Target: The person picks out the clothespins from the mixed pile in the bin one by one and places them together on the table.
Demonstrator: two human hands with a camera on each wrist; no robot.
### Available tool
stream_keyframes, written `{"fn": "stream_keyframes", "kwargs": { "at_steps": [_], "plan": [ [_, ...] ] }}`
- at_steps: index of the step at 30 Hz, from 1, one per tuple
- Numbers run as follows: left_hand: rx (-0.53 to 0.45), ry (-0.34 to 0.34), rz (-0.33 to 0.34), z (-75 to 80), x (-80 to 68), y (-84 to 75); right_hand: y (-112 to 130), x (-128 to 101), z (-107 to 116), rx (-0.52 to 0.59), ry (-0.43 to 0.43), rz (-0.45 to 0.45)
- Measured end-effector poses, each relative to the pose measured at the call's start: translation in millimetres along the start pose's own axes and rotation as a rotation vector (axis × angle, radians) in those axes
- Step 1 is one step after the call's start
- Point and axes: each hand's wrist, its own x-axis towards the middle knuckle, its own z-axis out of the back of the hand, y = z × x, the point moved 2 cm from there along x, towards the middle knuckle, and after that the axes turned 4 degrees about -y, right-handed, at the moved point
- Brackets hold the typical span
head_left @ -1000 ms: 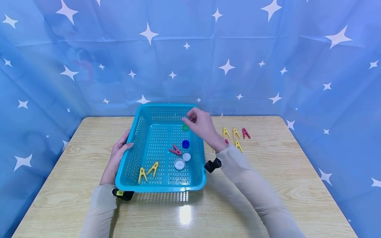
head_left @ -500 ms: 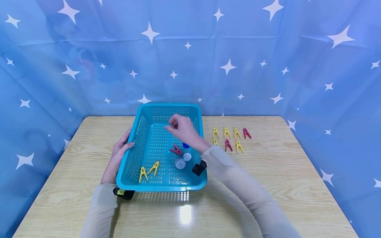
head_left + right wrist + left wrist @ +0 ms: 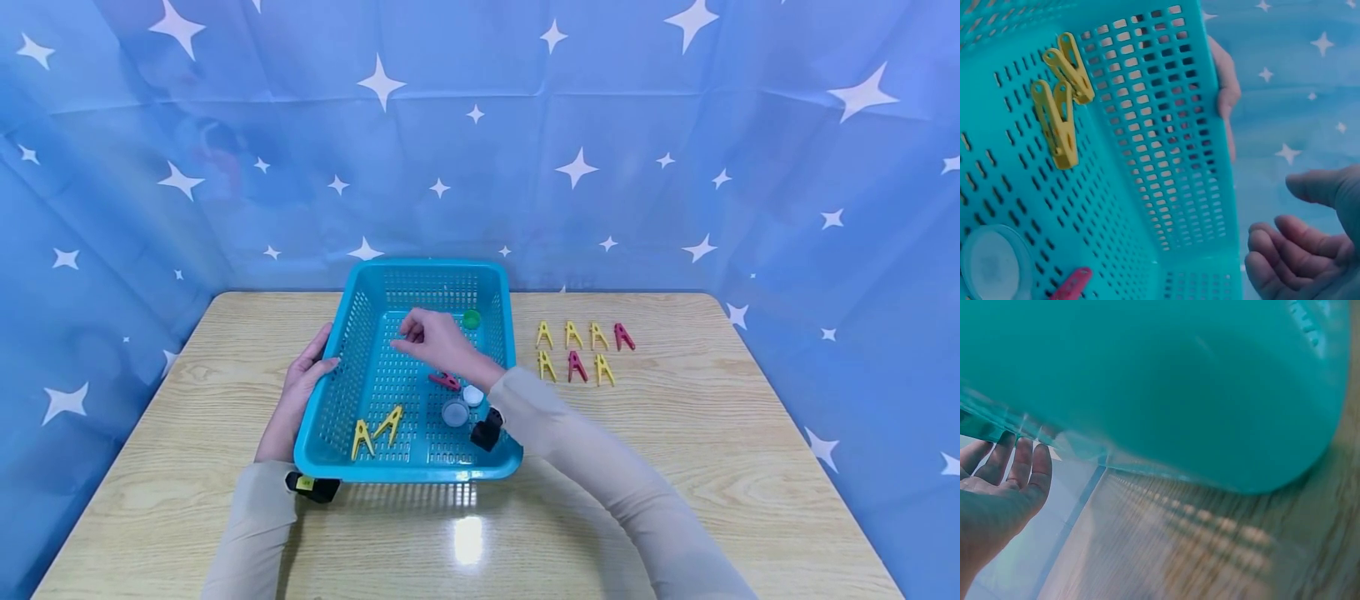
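Note:
My left hand (image 3: 298, 392) grips the left side of a turquoise plastic basket (image 3: 405, 475), thumb over the rim and fingers against the outer wall. Above the basket's middle hovers my right hand (image 3: 437, 337), fingers loosely bent and thumb apart, with nothing between them in the right wrist view. Inside the basket, two yellow clothespins (image 3: 362, 439) lie at the front left and a red clothespin (image 3: 446, 381) near the middle. A small white cap (image 3: 472, 396), a round whitish lid (image 3: 454, 413) and a green cap (image 3: 471, 319) sit on the right half. My right forearm hides the blue cap.
On the wooden table (image 3: 712, 467), to the right of the basket, several yellow clothespins (image 3: 573, 335) and two red clothespins (image 3: 577, 367) stand in two rows. A blue curtain (image 3: 480, 167) with white stars hangs behind the table and at both sides.
My right hand has moved left and toward me, from above the green cap at the basket's back right to over its middle. The left hand stays on the rim.

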Motion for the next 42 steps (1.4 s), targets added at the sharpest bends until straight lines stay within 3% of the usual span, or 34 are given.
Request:
{"fn": "stream_keyframes", "kwargs": {
  "at_steps": [19, 35, 42],
  "plan": [
    [-0.016, -0.015, 0.008, -0.4, 3.6, 4.2, -18, 10, -37, 0.053, 0.297, -0.166],
    [-0.014, 0.005, 0.003, 0.1, 1.8, 2.5, -26, 12, -68, -0.135, 0.465, -0.110],
    [-0.043, 0.001, 0.009, 0.2, 1.2, 1.9, -30, 12, -78, -0.152, 0.550, -0.060]
  ]
}}
